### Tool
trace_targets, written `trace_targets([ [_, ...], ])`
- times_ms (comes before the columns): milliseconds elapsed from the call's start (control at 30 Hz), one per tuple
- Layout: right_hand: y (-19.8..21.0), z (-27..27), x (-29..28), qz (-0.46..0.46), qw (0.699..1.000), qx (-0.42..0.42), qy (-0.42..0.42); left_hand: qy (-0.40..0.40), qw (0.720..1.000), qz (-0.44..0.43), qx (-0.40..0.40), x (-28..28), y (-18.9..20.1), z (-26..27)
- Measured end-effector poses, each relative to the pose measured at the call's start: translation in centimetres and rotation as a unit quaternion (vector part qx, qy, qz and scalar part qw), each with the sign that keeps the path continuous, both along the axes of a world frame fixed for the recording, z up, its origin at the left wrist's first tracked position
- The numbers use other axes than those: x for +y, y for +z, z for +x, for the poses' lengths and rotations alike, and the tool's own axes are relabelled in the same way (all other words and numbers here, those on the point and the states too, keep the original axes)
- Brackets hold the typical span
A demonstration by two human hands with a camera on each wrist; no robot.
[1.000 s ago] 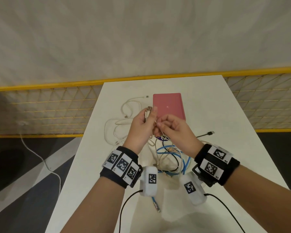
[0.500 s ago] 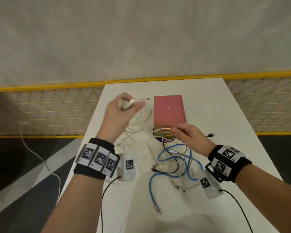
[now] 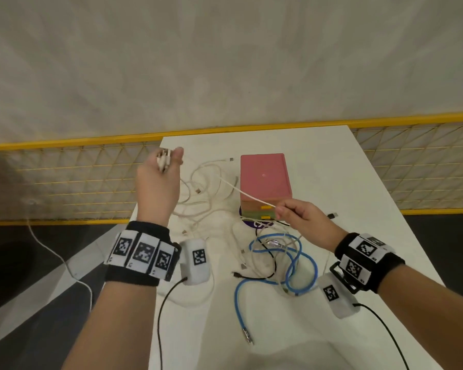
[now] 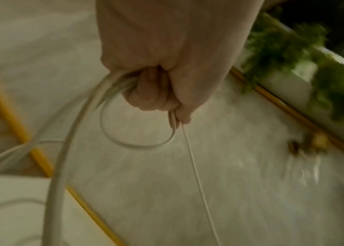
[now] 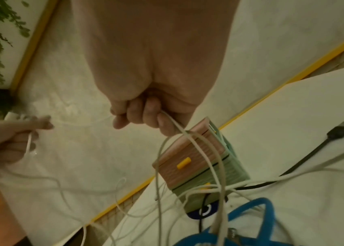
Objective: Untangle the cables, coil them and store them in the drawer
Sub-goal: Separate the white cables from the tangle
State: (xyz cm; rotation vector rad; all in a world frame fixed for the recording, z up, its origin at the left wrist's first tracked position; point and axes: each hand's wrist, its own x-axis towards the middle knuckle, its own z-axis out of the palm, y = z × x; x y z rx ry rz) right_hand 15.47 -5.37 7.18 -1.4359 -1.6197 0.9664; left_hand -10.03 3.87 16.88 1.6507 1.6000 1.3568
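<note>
My left hand [image 3: 163, 166] is raised at the table's far left and grips a small bundle of white cable [image 3: 164, 159] loops; the same left hand [image 4: 156, 93] shows as a fist with loops hanging below. A white strand [image 3: 241, 192] runs taut from it to my right hand [image 3: 291, 212], which pinches it just in front of the small drawer unit [image 3: 263, 180]. In the right wrist view the right hand [image 5: 145, 116] curls round white cable [image 5: 190, 138] above the drawer unit [image 5: 190, 161]. A tangle of blue cable [image 3: 294, 263], black and white cables lies below my right hand.
The white table [image 3: 345, 182] is narrow, with a yellow mesh fence [image 3: 64, 180] behind and beside it. A black USB plug [image 3: 333, 215] lies to the right of the drawers. A blue cable end [image 3: 247, 335] reaches toward the near edge. A white cord [image 3: 59, 260] trails on the floor at left.
My hands, together a second ago, have drawn apart: the left hand moved up and left with the white bundle, the right stayed by the drawers, stretching the strand between them.
</note>
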Motion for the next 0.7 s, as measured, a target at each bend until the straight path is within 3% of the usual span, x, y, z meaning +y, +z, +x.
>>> trace_targets([
  [100,0.3,-0.4,0.2,0.019,1.0,-0.016,-0.019,-0.037,0.987,0.056,0.149,-0.5,-1.2,0.3],
  [167,0.9,-1.0,0.6,0.033,0.999,-0.019,-0.014,-0.138,0.969,0.052,0.199,-1.7,-2.4,1.9],
  [267,2.0,-2.0,0.7,0.049,0.999,-0.009,0.004,-0.289,0.938,-0.046,0.187,-3.4,-4.2,4.8],
  [367,3.1,-2.6,0.5,0.069,0.997,0.017,0.019,-0.322,0.932,-0.078,0.148,-4.0,-5.0,5.9],
  [433,2.9,-2.1,0.4,0.064,0.998,0.013,0.025,-0.296,0.948,-0.05,0.109,-3.7,-4.2,5.5],
  [567,1.2,-0.3,-0.1,0.025,0.999,-0.019,0.003,-0.109,0.993,0.039,0.021,-0.9,-2.4,2.3],
  [633,1.1,-0.1,-0.2,0.025,1.0,-0.014,-0.007,-0.067,0.994,0.065,0.056,0.0,-2.4,1.1],
  [700,1.4,-0.5,-0.1,0.039,0.999,-0.016,-0.008,-0.077,0.991,0.071,0.081,-0.3,-2.9,1.4],
])
